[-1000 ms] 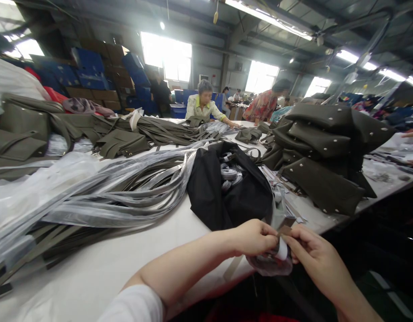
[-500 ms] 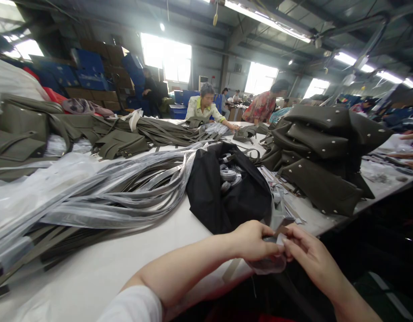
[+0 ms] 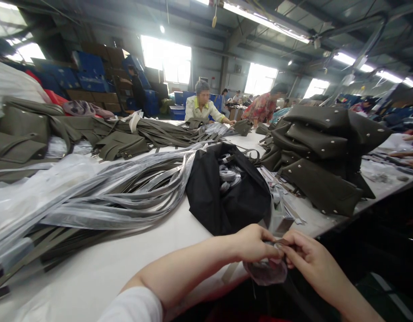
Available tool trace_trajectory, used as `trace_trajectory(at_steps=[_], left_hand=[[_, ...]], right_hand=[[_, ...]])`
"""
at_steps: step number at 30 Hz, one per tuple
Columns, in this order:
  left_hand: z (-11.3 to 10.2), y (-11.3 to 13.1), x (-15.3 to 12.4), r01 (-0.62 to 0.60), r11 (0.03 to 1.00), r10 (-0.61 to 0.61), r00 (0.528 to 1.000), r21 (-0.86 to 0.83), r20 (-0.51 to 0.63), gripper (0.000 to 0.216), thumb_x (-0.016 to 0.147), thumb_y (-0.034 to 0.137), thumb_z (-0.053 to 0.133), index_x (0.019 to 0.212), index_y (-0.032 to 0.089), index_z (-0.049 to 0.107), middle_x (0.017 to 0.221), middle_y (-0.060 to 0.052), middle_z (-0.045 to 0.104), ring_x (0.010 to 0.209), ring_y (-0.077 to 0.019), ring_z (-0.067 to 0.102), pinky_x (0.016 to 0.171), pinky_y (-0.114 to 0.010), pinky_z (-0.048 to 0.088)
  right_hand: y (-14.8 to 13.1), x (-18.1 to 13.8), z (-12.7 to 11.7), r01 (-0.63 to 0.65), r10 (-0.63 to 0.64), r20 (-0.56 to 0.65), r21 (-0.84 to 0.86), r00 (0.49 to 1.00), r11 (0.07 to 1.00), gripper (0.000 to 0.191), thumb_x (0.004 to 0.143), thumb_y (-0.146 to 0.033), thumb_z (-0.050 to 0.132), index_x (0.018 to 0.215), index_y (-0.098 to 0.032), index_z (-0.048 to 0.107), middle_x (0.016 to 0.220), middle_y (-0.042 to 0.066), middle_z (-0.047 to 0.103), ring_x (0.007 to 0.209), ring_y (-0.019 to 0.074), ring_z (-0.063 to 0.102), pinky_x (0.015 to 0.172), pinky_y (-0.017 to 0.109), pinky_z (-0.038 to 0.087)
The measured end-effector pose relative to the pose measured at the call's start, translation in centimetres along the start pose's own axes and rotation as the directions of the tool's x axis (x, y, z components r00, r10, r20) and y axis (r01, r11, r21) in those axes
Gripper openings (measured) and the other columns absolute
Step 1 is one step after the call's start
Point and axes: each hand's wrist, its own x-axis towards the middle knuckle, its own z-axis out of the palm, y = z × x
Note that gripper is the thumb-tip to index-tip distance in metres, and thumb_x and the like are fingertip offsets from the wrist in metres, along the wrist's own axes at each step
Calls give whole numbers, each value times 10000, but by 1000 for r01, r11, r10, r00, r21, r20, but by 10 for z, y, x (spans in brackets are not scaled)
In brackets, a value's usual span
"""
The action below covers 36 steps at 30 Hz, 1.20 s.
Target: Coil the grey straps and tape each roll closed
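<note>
My left hand (image 3: pixel 253 243) and my right hand (image 3: pixel 305 259) meet at the near edge of the white table (image 3: pixel 102 273). Both pinch the end of a thin olive strap (image 3: pixel 283 242) that sits in a small clear plastic bag (image 3: pixel 266 272) hanging below my fingers. The strap's end is mostly hidden by my fingertips. Just beyond my hands lies an open black bag (image 3: pixel 226 192) with rolls of grey tape inside.
A long bundle of olive straps in clear plastic sleeves (image 3: pixel 102 197) covers the table's left. A stack of studded olive bag panels (image 3: pixel 323 152) stands at the right. More olive pieces (image 3: pixel 21 134) lie far left. Several people work at the far end.
My hands have drawn closer together and dropped slightly. The strap end that stuck up between them is now tucked under my fingers, and the plastic bag hangs lower.
</note>
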Motion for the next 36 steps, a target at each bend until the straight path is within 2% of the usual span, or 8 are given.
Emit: trace_trajectory(at_steps=[6,12,18,22,27,30,33,36], left_hand=[[-2,6,-4,-5,999,4,1000,-44,-22,251,717,309,583,791,116,724,663,-6,634,567,-95,468,531,-199,380],[-6,7,-3,11,988,-7,1000,151,-28,272,700,283,541,832,154,741,641,18,585,582,-108,485,526,-202,374],[-7,14,-13,-95,914,82,995,394,49,274,775,285,494,894,204,728,662,30,577,594,-107,503,542,-193,376],[-3,14,-15,-112,917,61,988,383,142,271,809,281,459,857,190,710,683,16,598,598,-110,525,536,-196,381],[-1,11,-12,-32,955,-3,993,295,118,266,700,397,647,858,192,709,694,25,577,629,-125,521,531,-204,386],[1,7,-9,-35,959,4,994,280,110,271,693,381,649,880,198,716,691,30,569,632,-123,513,554,-207,403],[4,3,-6,-27,962,3,996,270,90,287,691,350,633,910,188,723,668,29,567,621,-126,515,567,-214,417],[2,3,-3,-16,987,6,998,163,57,331,687,329,633,954,159,732,696,12,591,651,-135,540,600,-229,443]], right_hand=[[-8,-1,8,92,-125,-187,-176,974,980,269,949,-425,527,778,-240,622,728,3,611,625,167,580,560,270,465],[-4,1,5,28,-25,-100,25,995,999,262,927,-476,573,865,-247,684,757,2,603,631,163,588,575,263,507],[-2,-1,8,-27,55,-112,239,992,971,273,861,-484,669,847,-214,702,683,-12,594,586,140,571,548,247,499],[-2,1,9,-145,150,14,358,989,922,336,821,-509,711,848,-176,680,599,-31,586,500,111,531,480,229,456],[-3,1,4,-210,192,87,363,978,908,335,810,-501,729,811,-176,651,601,-43,585,507,99,522,495,220,446],[-5,-1,2,-180,152,116,294,982,939,309,862,-491,669,842,-182,664,663,-17,618,581,130,566,545,244,484],[-9,-4,2,-64,61,44,60,997,996,259,915,-438,595,821,-209,669,694,1,634,621,157,601,566,260,502],[-13,-8,5,180,-225,-144,-272,964,945,193,931,-314,549,795,-241,665,740,6,660,661,168,644,601,268,514]])
